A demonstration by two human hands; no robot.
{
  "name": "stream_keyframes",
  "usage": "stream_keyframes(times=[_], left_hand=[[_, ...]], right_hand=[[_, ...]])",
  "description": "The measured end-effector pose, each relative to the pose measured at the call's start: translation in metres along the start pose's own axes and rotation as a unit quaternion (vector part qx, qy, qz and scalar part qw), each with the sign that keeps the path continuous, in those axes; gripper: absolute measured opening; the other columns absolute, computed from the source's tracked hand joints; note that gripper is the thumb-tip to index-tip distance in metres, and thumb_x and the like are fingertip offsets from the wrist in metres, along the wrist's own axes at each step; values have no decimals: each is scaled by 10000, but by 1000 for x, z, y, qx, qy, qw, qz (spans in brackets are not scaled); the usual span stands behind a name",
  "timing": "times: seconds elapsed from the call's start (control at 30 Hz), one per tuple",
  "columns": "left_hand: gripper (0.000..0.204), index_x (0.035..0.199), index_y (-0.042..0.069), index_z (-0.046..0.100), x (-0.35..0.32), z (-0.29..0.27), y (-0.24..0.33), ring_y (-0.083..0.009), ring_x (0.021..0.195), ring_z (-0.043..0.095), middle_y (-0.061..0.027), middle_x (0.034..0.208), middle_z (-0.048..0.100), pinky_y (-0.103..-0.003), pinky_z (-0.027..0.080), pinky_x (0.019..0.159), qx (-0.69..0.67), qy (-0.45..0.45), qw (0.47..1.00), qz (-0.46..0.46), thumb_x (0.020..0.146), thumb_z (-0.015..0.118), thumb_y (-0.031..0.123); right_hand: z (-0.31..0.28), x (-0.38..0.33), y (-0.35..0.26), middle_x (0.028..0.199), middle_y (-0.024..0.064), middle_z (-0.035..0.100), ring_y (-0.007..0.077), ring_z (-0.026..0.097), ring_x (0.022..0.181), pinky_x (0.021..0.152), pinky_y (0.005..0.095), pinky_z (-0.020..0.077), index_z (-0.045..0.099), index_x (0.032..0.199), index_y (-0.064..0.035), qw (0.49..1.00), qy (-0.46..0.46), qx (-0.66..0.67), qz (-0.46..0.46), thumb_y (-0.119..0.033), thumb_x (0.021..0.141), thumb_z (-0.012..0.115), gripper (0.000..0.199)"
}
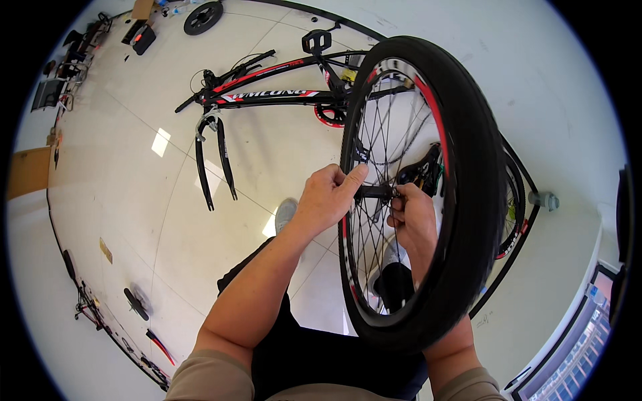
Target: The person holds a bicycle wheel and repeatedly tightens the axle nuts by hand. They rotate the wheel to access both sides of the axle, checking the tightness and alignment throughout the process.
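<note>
A bicycle wheel [478,167] with a thick black tyre and a red, white and black rim stands upright before me. My left hand [328,198] is closed at the left side of its hub [376,192], thumb stretched along the spokes; its fingertips are hidden. On the other side, my right hand [413,210] pinches the hub's axle end, and any small part between its fingers is too small to make out. The tyre covers part of my right forearm, while the hand shows through the rim opening.
A black, red and white bicycle frame [267,98] with a bare fork [217,160] lies on the tiled floor ahead. Behind my wheel, another wheel [513,207] leans by the right wall. A small wheel [203,18] lies far off; more parts line the left wall.
</note>
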State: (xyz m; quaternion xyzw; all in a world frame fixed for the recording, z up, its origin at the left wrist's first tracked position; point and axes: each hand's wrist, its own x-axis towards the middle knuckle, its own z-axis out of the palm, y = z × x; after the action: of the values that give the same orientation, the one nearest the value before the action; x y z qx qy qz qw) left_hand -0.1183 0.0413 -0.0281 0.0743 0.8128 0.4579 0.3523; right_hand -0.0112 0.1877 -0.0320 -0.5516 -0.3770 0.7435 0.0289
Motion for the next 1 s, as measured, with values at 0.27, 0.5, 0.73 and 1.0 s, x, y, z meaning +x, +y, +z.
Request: stream_keyframes(times=[0.27,0.5,0.73,1.0], left_hand=[[731,878,-28,631,3,-8,-13,-197,770,611,-130,802,649,-338,497,685,-46,-101,994,-25,829,673,700],[736,1080,-28,572,-4,-16,-1,-121,782,557,-50,850,582,-262,475,693,-65,-185,980,45,613,955,393],[730,1059,8,573,-2,-14,-6,-99,746,516,-18,831,550,-261,457,671,-45,-134,988,62,560,988,343],[608,1086,11,604,2,-10,-3,-119,804,547,-24,918,586,-291,479,711,-55,-138,984,103,643,937,261]], right_hand=[[-3,2,11,576,-39,407,101,327,459,471,274,283,490,727,-158,998,37,-11,-46,-260,914,594,238],[-13,4,-4,590,-49,400,77,308,450,442,276,266,497,748,-141,998,-19,5,-59,-165,947,535,204],[-13,6,-3,594,-47,405,76,324,456,438,280,257,486,751,-142,999,-38,24,-22,-167,956,531,211],[-17,22,14,683,53,491,170,453,522,456,338,378,557,850,-35,987,-4,-127,-102,-171,886,555,141]])
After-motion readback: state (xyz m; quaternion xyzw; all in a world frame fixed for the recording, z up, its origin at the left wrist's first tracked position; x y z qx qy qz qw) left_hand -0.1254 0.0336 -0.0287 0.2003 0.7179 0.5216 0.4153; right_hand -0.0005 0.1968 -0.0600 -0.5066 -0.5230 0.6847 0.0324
